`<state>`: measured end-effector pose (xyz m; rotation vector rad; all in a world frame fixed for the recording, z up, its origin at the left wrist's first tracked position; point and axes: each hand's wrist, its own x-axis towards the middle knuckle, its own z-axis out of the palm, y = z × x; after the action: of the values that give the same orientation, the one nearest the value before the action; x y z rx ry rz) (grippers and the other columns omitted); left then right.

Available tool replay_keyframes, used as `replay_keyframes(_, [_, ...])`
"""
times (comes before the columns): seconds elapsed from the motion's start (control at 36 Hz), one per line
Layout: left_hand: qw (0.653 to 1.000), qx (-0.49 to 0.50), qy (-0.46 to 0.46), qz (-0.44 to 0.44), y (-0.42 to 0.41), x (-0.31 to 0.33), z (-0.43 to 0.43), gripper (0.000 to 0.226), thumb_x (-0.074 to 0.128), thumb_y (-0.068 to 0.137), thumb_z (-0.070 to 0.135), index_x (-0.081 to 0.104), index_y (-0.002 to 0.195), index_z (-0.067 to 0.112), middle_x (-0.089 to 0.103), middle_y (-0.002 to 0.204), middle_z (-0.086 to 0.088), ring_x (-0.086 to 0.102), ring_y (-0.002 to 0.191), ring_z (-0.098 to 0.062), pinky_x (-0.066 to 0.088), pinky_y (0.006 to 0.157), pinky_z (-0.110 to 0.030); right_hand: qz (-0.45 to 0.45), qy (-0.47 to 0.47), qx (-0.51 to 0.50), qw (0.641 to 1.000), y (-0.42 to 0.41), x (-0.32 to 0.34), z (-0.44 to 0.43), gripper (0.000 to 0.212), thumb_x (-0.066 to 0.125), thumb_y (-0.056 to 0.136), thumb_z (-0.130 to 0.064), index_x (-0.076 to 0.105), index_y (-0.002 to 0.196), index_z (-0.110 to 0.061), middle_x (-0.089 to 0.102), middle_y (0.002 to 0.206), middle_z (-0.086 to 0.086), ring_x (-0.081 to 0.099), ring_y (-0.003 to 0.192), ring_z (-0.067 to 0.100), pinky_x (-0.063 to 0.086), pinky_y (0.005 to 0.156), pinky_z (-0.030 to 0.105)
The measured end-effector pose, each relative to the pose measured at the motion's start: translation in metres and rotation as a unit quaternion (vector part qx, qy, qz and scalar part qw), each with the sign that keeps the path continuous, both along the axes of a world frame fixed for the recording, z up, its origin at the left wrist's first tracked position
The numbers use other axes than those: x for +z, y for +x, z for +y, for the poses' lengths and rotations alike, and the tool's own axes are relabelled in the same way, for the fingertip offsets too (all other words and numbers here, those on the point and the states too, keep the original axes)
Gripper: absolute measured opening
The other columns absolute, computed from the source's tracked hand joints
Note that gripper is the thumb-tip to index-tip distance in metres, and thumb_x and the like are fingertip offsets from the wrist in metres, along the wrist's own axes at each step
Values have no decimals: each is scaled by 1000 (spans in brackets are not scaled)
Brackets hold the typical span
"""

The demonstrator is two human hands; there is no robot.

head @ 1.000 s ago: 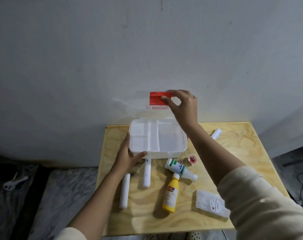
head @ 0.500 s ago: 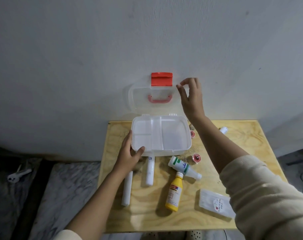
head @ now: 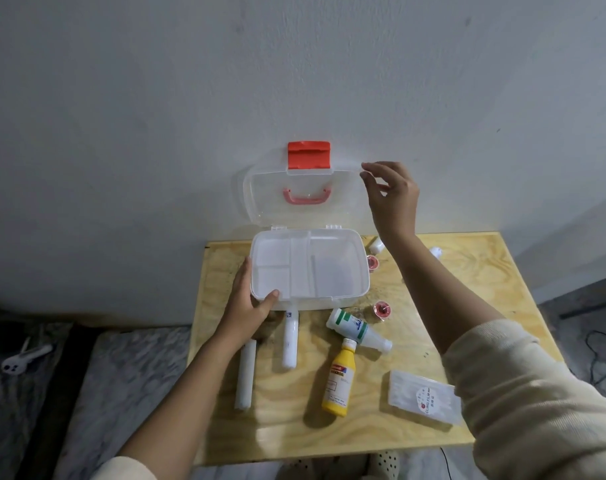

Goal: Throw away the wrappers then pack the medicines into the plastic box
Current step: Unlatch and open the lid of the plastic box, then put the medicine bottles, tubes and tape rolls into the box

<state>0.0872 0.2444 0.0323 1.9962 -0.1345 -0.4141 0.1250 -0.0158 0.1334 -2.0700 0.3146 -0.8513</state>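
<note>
The clear plastic box [head: 362, 285] stands at the back of the wooden table, its divided tray bare. Its lid [head: 260, 188] leans upright against the wall, red latch [head: 308, 155] on top. My left hand [head: 248, 304] grips the box's front left corner. My right hand [head: 393, 195] hovers just right of the lid's top corner, fingers apart, holding nothing. In front of the box lie two white tubes [head: 290, 336] [head: 245, 375], a white bottle with green bands [head: 358, 330], a yellow bottle [head: 339, 379] and a clear packet [head: 421, 398].
Two small red-topped cups [head: 372, 262] [head: 383, 309] and two small white containers [head: 376, 244] [head: 436, 252] sit right of the box. The table [head: 468, 282] butts against a white wall. A grey marbled surface [head: 121, 393] lies to the left, with a white plug on it.
The lid has swung fully up against the wall. My right hand let go of the red latch and moved to the right of the lid. My left hand stays on the box.
</note>
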Motion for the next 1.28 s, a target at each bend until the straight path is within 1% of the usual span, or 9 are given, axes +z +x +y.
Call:
replay_keyframes(0.11, [1000,-1,3,12,1,0,-1,97,71,82,34,5,154,27,14,160,8,18,146,-13,25,118,-42,11,22,-9,1000,-3,-4,2,19,59,89,-12,69,105,-8,66,103,9,63,88,15,53,77,18])
replay_keyframes(0.36, [1000,23,20,-9,-3,2,-11,101,74,80,35,5,154,23,12,160,1,17,146,-18,24,118,-42,64,25,-64,996,-61,-14,-17,27,59,89,-15,63,115,-11,66,113,9,61,101,22,51,88,33])
replay_keyframes(0.44, [999,39,27,-9,-6,2,-17,101,72,82,33,2,154,21,4,162,1,9,149,-16,17,120,-37,124,28,-119,985,-118,-39,-34,29,61,87,-12,62,117,-10,64,117,10,57,110,24,41,93,28])
replay_keyframes(0.64, [997,65,29,-19,-11,-2,-22,98,71,84,33,4,154,19,3,162,2,6,148,-13,13,119,-30,365,-3,-260,894,-245,-105,-63,65,71,77,-30,43,131,-7,46,133,17,40,124,34,38,98,46])
replay_keyframes(0.78, [997,73,19,-14,-11,-5,-22,97,71,83,33,6,154,22,4,162,5,8,148,-11,14,114,-24,433,39,-284,855,-266,-122,-66,80,78,70,-33,36,133,-7,44,132,19,40,122,37,40,96,51])
replay_keyframes(0.89, [997,71,13,-9,-12,-5,-20,97,71,83,35,6,154,25,4,162,7,8,148,-10,14,112,-23,406,67,-282,867,-265,-125,-69,63,79,67,-26,48,118,-6,55,113,19,52,104,36,46,80,45])
replay_keyframes(0.97, [998,65,7,-1,-13,-3,-19,98,71,82,36,6,154,26,5,162,7,9,147,-10,15,112,-24,329,78,-248,908,-250,-111,-67,61,81,65,-20,49,115,-5,57,108,18,54,98,34,42,72,36])
replay_keyframes(1.08, [998,62,3,11,-10,1,-17,101,74,80,34,6,154,25,7,162,5,11,148,-13,18,117,-30,255,105,-132,952,-206,-78,-52,66,83,62,-24,44,114,-18,60,105,9,60,89,29,54,70,45])
replay_keyframes(1.28, [998,60,-18,18,-9,4,-18,101,76,79,26,8,154,20,10,161,2,13,147,-14,20,118,-34,266,-151,54,951,-114,-29,-17,70,78,67,-32,48,129,-17,52,119,10,46,108,27,43,90,38])
